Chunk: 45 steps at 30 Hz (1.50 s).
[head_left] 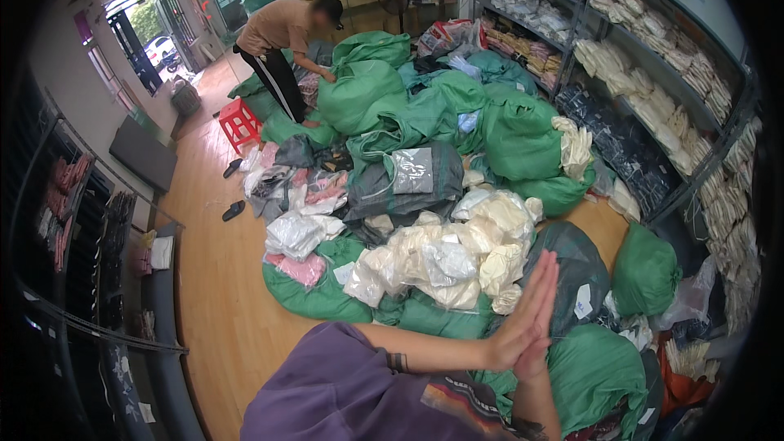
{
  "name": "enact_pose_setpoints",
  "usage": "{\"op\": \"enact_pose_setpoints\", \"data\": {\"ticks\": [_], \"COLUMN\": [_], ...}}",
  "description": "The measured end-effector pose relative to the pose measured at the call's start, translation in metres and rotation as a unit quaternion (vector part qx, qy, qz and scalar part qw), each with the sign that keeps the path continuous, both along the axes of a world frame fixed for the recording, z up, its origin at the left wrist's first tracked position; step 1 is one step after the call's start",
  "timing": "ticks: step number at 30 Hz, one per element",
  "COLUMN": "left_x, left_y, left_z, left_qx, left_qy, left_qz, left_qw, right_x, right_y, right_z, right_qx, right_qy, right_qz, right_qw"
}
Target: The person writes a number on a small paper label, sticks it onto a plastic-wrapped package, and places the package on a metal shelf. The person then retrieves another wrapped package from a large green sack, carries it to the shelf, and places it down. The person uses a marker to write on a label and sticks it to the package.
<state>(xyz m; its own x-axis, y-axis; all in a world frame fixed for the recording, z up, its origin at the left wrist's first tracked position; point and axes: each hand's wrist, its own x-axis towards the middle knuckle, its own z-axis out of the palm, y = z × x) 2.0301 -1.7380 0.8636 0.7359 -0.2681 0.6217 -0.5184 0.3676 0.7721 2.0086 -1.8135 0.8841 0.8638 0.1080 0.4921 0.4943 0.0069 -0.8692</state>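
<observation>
My left hand [510, 331] and my right hand [535, 357] are held palm against palm, fingers stretched out and pointing up and away. No object shows between them. Beyond and left of them lies a heap of clear-bagged cream garments [445, 253] on green sacks. Just past my fingertips sits a dark grey sack [572, 265] with a white label. A large green sack [596, 367] lies close to my right wrist. Farther off, a grey plastic-wrapped garment [412, 170] rests on another dark sack.
A person in a brown shirt [278, 24] bends over green sacks [359, 90] at the far left. Shelves [645, 106] of folded clothes line the right side, and a clothes rack [98, 327] stands left. A red stool [239, 124] and slippers [233, 210] are on the wooden floor.
</observation>
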Motion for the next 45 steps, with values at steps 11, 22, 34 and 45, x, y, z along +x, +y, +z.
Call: {"op": "enact_pose_setpoints", "data": {"ticks": [11,22,34,45], "left_x": [0.041,-0.013,-0.01,-0.01], "left_y": [0.004,-0.002,-0.006,-0.032], "left_z": [0.021,0.005,0.015,0.007], "left_qx": [-0.096,-0.022,0.029,0.055], "left_qy": [0.03,0.006,-0.102,0.003], "left_qz": [-0.015,-0.03,0.034,-0.073], "left_qw": [0.995,0.999,0.994,0.996], "right_x": [-0.018,-0.004,-0.014,0.012], "right_y": [-0.008,-0.005,-0.005,-0.049], "right_z": [-0.02,0.006,0.01,0.018], "right_qx": [-0.093,-0.017,0.09,0.085], "right_qy": [-0.047,-0.04,0.016,-0.068], "right_qz": [0.054,-0.011,0.024,0.008], "right_qw": [0.993,0.999,0.996,0.994]}}
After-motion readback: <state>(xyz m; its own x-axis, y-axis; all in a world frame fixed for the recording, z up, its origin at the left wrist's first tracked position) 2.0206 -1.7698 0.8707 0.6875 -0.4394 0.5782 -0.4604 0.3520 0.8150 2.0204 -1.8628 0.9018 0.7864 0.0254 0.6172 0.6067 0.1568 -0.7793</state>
